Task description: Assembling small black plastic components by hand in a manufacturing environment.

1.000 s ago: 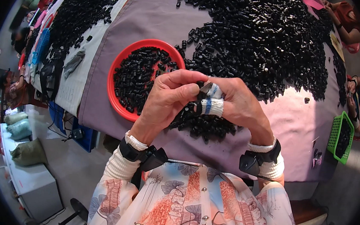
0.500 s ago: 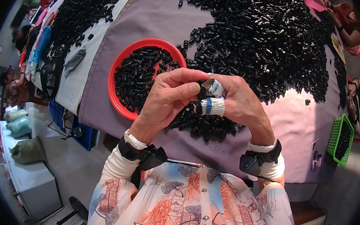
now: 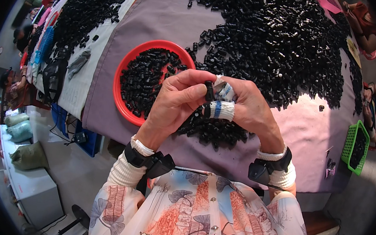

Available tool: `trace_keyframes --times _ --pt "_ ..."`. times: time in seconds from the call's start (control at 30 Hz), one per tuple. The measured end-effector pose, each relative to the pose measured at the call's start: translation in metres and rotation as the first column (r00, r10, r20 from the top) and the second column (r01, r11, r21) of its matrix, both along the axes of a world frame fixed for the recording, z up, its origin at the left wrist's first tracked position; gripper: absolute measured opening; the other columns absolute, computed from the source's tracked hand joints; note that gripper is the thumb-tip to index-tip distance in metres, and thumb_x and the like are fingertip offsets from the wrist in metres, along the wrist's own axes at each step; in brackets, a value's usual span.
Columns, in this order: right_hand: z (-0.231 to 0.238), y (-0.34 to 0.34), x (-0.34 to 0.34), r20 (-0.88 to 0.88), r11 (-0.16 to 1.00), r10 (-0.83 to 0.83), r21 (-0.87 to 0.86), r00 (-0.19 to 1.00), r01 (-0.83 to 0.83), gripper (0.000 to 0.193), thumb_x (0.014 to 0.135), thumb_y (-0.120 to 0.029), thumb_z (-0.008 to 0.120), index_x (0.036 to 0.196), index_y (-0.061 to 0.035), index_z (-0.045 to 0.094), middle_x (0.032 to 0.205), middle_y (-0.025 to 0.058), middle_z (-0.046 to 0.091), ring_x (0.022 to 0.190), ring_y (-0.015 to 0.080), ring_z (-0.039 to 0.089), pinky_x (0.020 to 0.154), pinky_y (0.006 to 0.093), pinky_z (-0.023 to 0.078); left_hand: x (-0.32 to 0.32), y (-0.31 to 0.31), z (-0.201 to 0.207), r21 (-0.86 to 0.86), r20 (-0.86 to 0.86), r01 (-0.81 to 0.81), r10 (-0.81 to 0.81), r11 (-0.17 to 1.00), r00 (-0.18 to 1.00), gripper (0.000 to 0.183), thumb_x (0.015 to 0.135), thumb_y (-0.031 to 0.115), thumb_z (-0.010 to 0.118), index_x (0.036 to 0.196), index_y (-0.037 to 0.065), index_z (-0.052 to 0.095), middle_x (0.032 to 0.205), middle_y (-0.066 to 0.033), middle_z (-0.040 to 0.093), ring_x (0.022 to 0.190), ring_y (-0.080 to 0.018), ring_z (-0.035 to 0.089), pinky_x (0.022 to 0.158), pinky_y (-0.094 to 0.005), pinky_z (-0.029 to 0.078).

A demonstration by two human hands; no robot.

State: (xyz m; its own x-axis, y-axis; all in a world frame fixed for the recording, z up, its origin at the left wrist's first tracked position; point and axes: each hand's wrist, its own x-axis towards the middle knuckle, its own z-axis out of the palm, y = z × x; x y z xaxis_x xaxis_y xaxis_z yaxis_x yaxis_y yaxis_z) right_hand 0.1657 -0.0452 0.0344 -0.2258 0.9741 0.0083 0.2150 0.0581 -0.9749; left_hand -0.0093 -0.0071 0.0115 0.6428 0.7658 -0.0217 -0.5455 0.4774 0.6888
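Fingers of the left hand (image 3: 171, 100) are pinching a black piece (image 3: 209, 91) beside the right hand (image 3: 255, 109), whose grip I can't make out. If that pinch slackens, I could lose it among the loose pieces (image 3: 215, 132) below.

On the bench (image 3: 160, 25), a round tray (image 3: 158, 44) holding small pieces (image 3: 137, 79) lies to the left of a large heap (image 3: 283, 49), with another heap (image 3: 78, 16) farther left. A smaller cluster (image 3: 217, 135) lies nearer the person, before the large heap. A basket (image 3: 350, 138) is at the bench's right edge.
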Motion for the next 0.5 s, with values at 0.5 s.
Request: trace_keyframes --times 0.5 --pt "-0.0081 0.0022 -0.0101 -0.005 0.992 -0.114 0.049 0.993 0.115 0.024 0.066 -0.014 0.072 0.079 -0.0014 0.057 0.062 0.0036 0.055 0.055 0.0095 0.049 0.052 0.0265 0.041 0.0069 -0.0057 0.0024 -0.027 -0.178 -0.155 0.147 0.988 0.973 0.016 0.082 0.002 0.057 0.098 -0.002 0.059 0.087 -0.0047 0.061 0.078 -0.0081 0.057 0.071 -0.0209 0.048"
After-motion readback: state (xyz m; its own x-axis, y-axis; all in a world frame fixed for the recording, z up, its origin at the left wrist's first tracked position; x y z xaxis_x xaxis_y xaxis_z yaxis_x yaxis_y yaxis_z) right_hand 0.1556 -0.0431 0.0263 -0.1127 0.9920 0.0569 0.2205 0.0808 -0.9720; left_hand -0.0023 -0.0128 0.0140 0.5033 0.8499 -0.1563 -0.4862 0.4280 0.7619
